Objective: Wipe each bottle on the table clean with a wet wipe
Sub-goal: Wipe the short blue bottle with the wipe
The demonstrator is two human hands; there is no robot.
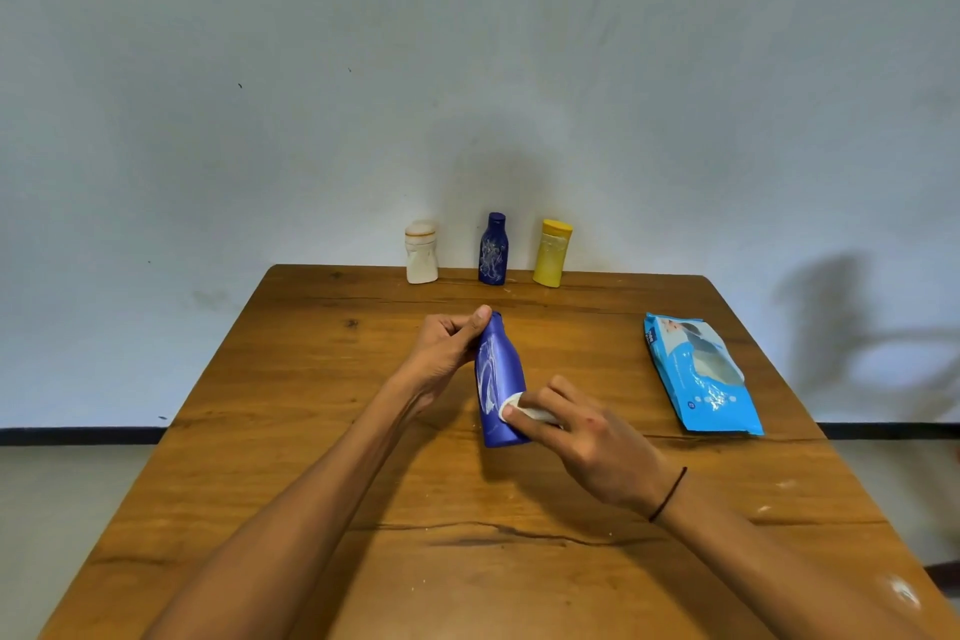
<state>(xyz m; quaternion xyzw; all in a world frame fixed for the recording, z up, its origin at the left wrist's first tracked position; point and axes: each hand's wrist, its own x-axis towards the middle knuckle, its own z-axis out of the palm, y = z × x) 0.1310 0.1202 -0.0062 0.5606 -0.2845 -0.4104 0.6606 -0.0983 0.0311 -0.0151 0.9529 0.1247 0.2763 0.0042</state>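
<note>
A blue bottle (pixel 497 379) with white smears is held above the middle of the wooden table (pixel 311 431). My left hand (pixel 447 346) grips its neck and cap. My right hand (pixel 582 437) holds a folded white wet wipe (pixel 524 412) and presses it against the bottle's lower right side. At the table's far edge stand three more bottles: a white one (pixel 421 252), a dark blue one (pixel 492 250) with white marks, and a yellow one (pixel 552 253).
A light blue pack of wet wipes (pixel 701 374) lies flat on the right side of the table. A pale wall rises right behind the far edge. The table's left and right edges drop to a grey floor.
</note>
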